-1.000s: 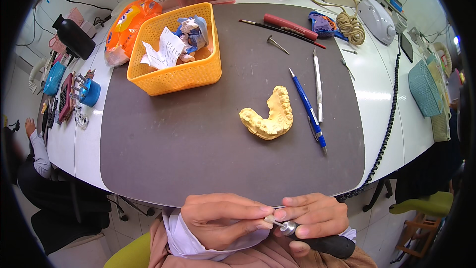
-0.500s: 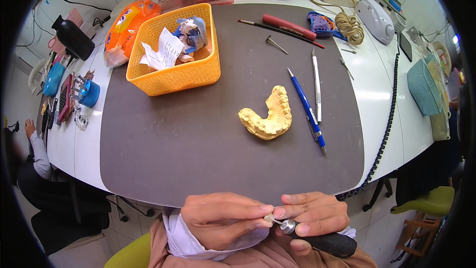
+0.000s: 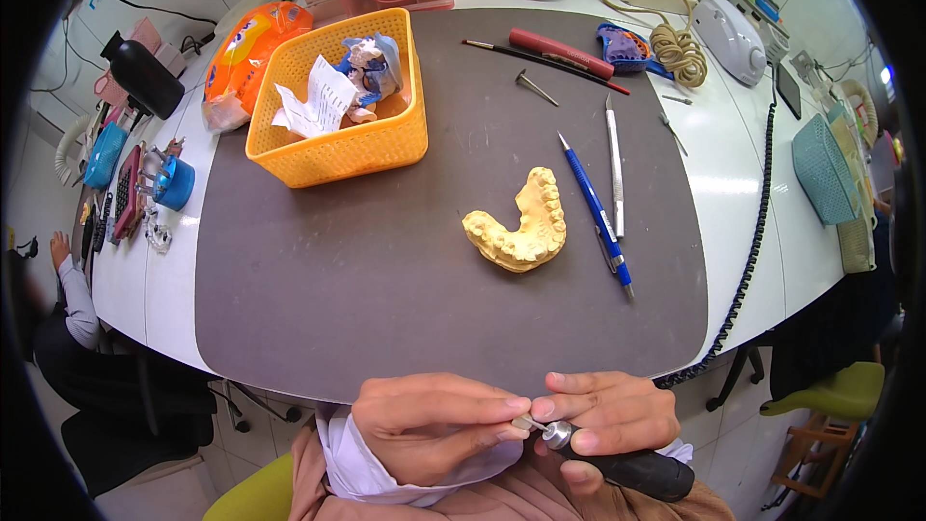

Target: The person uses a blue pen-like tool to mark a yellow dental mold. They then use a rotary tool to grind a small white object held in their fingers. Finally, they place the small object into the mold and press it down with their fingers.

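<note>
Below the near edge of a dark grey mat (image 3: 367, 280), my right hand (image 3: 608, 415) grips a black rotary handpiece (image 3: 627, 468) with a silver nose. My left hand (image 3: 434, 425) pinches the small metal bit at the tool's tip (image 3: 526, 422) between thumb and fingers. A yellow plaster cast of a dental arch (image 3: 521, 227) lies on the mat ahead of both hands, untouched. To its right lie a blue pen-like tool (image 3: 598, 217) and a slim silver instrument (image 3: 613, 164).
An orange basket (image 3: 338, 145) with crumpled paper and blue scraps stands at the mat's far left. A red-handled tool (image 3: 559, 53), a thin brush and a small bur lie at the far edge. A coiled black cable (image 3: 752, 232) runs along the right. Another person's hand (image 3: 60, 251) shows at far left.
The view has shifted slightly; my hands stay together at the handpiece tip with only small finger movement.
</note>
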`<state>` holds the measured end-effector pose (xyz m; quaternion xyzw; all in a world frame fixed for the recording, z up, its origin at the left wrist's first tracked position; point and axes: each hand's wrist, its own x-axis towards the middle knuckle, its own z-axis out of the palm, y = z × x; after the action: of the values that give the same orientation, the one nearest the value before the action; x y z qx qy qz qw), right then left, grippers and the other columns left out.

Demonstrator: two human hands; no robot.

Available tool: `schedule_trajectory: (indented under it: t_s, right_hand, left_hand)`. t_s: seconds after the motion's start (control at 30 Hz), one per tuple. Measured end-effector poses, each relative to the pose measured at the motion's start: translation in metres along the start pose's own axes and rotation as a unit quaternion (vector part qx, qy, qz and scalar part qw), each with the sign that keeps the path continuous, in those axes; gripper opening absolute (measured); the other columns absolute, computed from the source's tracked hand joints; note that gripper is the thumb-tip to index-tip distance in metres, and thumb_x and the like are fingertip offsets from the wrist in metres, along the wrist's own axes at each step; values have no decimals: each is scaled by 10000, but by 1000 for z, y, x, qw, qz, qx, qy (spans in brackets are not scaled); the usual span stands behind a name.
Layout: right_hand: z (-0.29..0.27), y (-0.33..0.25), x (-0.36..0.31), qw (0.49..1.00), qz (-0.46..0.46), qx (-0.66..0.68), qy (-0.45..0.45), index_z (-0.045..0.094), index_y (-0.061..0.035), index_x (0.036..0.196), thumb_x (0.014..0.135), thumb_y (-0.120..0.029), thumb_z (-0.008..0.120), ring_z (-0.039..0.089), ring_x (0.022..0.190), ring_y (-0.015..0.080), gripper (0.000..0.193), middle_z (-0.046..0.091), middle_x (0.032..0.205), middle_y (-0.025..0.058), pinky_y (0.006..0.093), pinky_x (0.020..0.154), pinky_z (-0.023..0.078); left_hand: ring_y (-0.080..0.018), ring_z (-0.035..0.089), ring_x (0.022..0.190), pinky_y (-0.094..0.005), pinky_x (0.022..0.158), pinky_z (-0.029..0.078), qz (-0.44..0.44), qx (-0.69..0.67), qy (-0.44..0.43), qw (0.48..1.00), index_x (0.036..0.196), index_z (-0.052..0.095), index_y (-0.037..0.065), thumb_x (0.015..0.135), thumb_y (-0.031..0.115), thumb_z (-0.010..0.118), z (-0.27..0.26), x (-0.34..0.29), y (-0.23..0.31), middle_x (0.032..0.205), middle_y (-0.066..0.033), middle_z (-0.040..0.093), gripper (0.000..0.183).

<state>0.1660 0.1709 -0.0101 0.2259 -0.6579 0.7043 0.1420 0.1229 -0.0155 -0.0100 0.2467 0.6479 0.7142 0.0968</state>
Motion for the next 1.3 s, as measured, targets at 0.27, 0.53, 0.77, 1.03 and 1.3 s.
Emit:
schedule_trajectory:
  t_s: [0.27, 0.53, 0.77, 1.03, 1.3]
  right_hand:
    - [-3, 3, -7, 1000, -3, 9, -6, 510, -64, 1074, 755, 32, 674, 607, 986, 352, 371, 658, 813, 140, 509, 932, 420]
    - [1, 4, -12, 997, 16, 57, 50, 487, -116, 1086, 804, -24, 646, 595, 994, 385, 337, 650, 779, 124, 543, 968, 368]
    - [-3, 0, -5, 998, 22, 47, 37, 444, -134, 1074, 824, -108, 639, 610, 958, 373, 318, 647, 750, 114, 553, 992, 328]
    - [3, 1, -4, 995, -16, 17, 98, 362, -91, 996, 851, -217, 619, 664, 815, 321, 321, 654, 705, 92, 485, 998, 355]
    - [-10, 4, 4, 994, -20, 106, -16, 534, -25, 1057, 796, -68, 667, 537, 1085, 392, 296, 661, 912, 159, 537, 1020, 285]
  left_hand:
    - [-211, 672, 802, -261, 713, 542, -24, -28, 4, 999, 940, 677, 8, 713, -46, 702, 2, -2, 0, 887, -128, 677, 235]
    - [-205, 670, 802, -263, 728, 541, -57, -99, 13, 993, 948, 667, -19, 753, -59, 658, 4, -1, 2, 869, -139, 676, 200]
    - [-211, 672, 784, -270, 724, 544, -55, -119, 16, 991, 932, 661, -40, 759, -46, 660, 3, -1, 1, 863, -152, 673, 172]
    - [-226, 669, 808, -288, 743, 537, -72, -142, -10, 987, 920, 662, -45, 756, -43, 670, -1, -2, 3, 880, -169, 670, 165]
    - [-234, 671, 733, -290, 653, 560, -34, -78, 18, 996, 887, 659, -48, 738, -48, 682, 3, -1, -1, 808, -174, 658, 151]
